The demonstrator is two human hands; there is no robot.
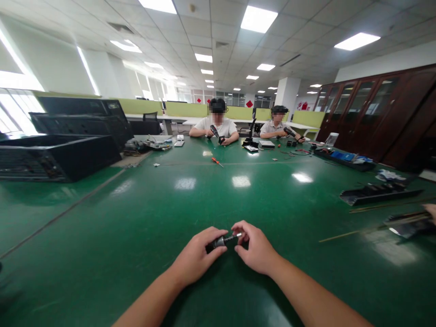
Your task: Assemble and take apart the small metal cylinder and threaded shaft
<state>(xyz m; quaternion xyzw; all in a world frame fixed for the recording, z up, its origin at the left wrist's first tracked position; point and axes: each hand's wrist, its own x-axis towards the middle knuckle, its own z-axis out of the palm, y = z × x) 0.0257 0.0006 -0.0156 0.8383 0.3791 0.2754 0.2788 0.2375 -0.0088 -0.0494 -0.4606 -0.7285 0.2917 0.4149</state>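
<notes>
My left hand [196,256] is closed round a small dark cylindrical tool [220,242], thumb on the near side and fingers on the far side. A thin ribbed shaft with a shiny silver tip points from the tool toward my right hand [256,250]. The right fingers curve about that tip, with the thumb apart below it. Whether the tip touches those fingers I cannot tell. Both hands are low over the green tabletop [190,204], near its front. The tool's rear end is hidden in my left palm.
An orange screwdriver [216,161] lies farther back. Black computer cases [81,154] stand at left, beside loose parts [145,144]. Two people [215,125] work across the table with dark power tools. At right are a black tray [379,193], thin rods [340,236] and another person's hand [431,211].
</notes>
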